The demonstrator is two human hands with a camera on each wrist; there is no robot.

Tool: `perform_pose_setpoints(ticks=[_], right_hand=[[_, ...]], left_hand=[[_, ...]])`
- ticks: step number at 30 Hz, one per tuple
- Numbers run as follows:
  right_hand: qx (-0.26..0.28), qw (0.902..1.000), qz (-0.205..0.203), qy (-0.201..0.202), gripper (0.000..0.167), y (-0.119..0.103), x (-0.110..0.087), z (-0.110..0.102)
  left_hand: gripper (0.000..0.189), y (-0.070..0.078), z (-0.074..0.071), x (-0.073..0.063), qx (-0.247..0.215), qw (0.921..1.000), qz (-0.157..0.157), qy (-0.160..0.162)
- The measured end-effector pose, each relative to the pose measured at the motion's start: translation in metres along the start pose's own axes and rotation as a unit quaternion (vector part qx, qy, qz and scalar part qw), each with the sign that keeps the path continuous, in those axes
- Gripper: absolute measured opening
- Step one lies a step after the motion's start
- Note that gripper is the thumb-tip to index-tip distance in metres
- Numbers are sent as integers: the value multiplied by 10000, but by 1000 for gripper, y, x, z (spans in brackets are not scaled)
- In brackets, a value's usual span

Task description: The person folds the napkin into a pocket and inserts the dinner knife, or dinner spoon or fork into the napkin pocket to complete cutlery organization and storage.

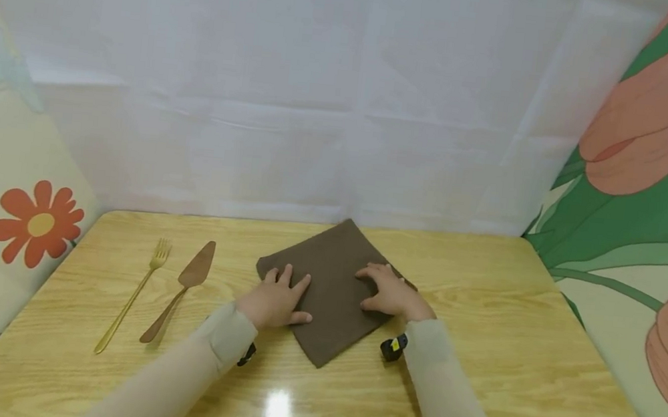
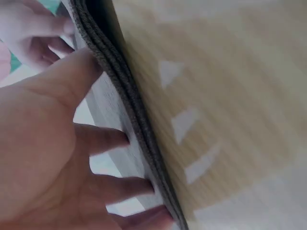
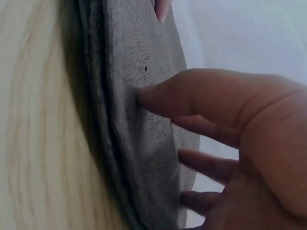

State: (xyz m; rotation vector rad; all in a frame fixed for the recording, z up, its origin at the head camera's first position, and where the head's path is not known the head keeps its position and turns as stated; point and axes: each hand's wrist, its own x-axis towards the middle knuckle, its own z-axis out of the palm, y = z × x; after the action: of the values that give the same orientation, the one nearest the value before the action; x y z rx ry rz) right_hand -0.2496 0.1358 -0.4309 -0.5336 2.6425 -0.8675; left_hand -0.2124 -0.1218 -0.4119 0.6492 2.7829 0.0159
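A dark brown folded cloth point(image 1: 335, 282) lies on the table, turned so one corner points toward me. Its stacked layers show along the edge in both wrist views. My left hand point(image 1: 277, 300) rests at its left side, fingers spread and the thumb reaching onto the cloth. In the left wrist view, the left fingertips point(image 2: 117, 137) touch near the layered edge. On the right part of the cloth, my right hand point(image 1: 389, 291) rests with bent, spread fingers. The right thumb point(image 3: 168, 98) presses on the top surface in the right wrist view.
To the left of the cloth lie a gold fork point(image 1: 131, 296) and a copper-coloured cake server point(image 1: 184, 288), side by side on the wooden table point(image 1: 507, 359). A white sheet point(image 1: 320, 100) hangs behind the table's back edge. Flower-patterned panels point(image 1: 667, 133) flank both sides.
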Motion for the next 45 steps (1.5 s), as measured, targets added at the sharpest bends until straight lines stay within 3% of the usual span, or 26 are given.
perform_pose_setpoints(ticks=[7,11,15,20,23,28,35,39,45], right_hand=[[235,9992,-312,115,50,12,3,-1],[82,9991,-298,294,50,9,0,0],[-253,9984,191,473,54,-5,-8,7],[-587,9928,980,351,66,-29,-20,15],[-656,9907,1163,247,71,-39,-28,18],[-682,9921,1041,176,74,-45,-33,22],[-510,9948,857,229,69,-38,-28,20],[-518,9960,703,208,68,-29,-22,16],[-647,9969,400,195,69,-18,-9,7]], left_hand=[[75,8,0,-7,-244,9996,-81,70],[69,-2,6,-1,-654,9967,224,419],[67,-11,6,3,-808,9924,618,697],[72,-12,-1,8,-931,9923,727,371],[74,-13,-4,13,-862,9937,664,286],[78,-21,-4,18,-724,9959,509,187],[83,-28,-4,18,-1068,9931,482,-30],[84,-23,-6,15,-1165,9925,347,-148],[86,-6,-10,6,-1030,9941,-130,-327]])
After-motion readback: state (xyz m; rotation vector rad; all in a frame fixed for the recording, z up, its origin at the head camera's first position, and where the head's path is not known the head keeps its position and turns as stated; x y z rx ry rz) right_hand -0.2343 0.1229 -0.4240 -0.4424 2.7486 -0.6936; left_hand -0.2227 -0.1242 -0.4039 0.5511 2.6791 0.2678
